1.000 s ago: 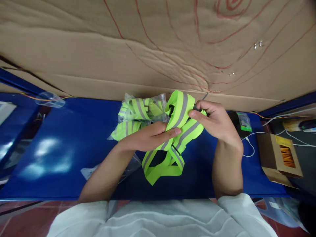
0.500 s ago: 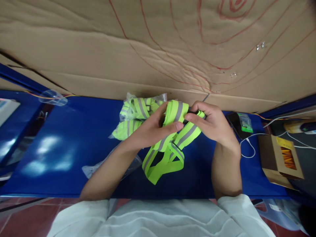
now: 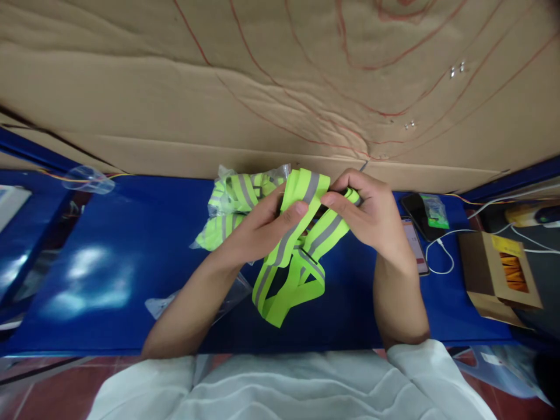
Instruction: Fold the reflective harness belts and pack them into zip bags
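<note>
A neon yellow reflective strap [image 3: 289, 294] with a grey stripe is held in both hands above the blue table, its lower loops hanging towards me. My left hand [image 3: 266, 224] is closed on the folded left part, thumb on top. On the right part of the strap, my right hand [image 3: 365, 213] pinches with thumb and fingers; what lies under its fingertips is partly hidden. A dark slider buckle [image 3: 310, 256] shows where the bands cross. Behind my left hand lie bagged straps [image 3: 245, 189] in clear plastic, with another bagged bundle [image 3: 219, 230] nearer me.
An empty clear bag [image 3: 231, 294] lies beneath my left forearm. To the right are a phone [image 3: 415, 245], a black object [image 3: 420, 219] with a small green packet [image 3: 435, 212], white cables [image 3: 452, 259] and an open cardboard box [image 3: 476, 268]. Cardboard [image 3: 153, 105] stands behind the blue table [image 3: 166, 216].
My hands have shifted slightly left with the strap, and its upper folds have spread apart a little. The phone beside my right forearm has come into sight.
</note>
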A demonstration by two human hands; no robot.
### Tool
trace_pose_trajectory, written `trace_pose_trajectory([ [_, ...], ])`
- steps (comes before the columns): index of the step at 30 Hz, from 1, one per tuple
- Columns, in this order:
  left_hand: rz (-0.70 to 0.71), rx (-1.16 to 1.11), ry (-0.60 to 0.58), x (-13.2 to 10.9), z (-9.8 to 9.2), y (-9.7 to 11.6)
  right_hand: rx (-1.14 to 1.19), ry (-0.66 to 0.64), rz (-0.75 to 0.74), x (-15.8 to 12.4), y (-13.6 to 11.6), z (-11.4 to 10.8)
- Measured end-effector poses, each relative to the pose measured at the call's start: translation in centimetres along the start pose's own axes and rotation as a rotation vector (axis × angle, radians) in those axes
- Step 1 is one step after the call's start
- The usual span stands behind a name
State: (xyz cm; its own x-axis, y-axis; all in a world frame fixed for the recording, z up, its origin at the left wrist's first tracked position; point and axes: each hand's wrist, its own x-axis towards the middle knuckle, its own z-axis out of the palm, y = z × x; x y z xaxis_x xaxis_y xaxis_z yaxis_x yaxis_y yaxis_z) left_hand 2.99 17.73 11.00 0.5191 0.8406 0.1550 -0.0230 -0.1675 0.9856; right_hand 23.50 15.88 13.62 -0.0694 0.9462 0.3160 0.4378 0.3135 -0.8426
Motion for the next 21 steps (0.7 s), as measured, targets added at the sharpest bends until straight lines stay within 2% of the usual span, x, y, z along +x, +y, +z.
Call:
trace_pose_trajectory([
  [4,0.077,0.124,0.021,0.3,0.2,-0.3,0.147,0.244,0.043,0.0,0.2,2.0],
  [9,0.046,0.062,0.015,0.5,0.5,-0.8,0.303,0.255,0.111,0.2,0.6,3.6],
  [13,0.026,0.044,0.037,0.1,0.7,-0.5,0.44,0.434,0.098,0.2,0.4,3.7],
  [16,0.018,0.055,0.148,-0.1,0.9,-0.6,0.367,0.559,0.115,0.2,0.5,3.6],
  [18,0.017,0.045,0.246,-0.1,0.9,-1.0,0.297,0.515,0.14,0.2,0.6,3.6],
  [21,0.046,0.021,0.372,0.0,1.0,-1.6,0.248,0.363,0.15,-0.1,0.3,3.9],
])
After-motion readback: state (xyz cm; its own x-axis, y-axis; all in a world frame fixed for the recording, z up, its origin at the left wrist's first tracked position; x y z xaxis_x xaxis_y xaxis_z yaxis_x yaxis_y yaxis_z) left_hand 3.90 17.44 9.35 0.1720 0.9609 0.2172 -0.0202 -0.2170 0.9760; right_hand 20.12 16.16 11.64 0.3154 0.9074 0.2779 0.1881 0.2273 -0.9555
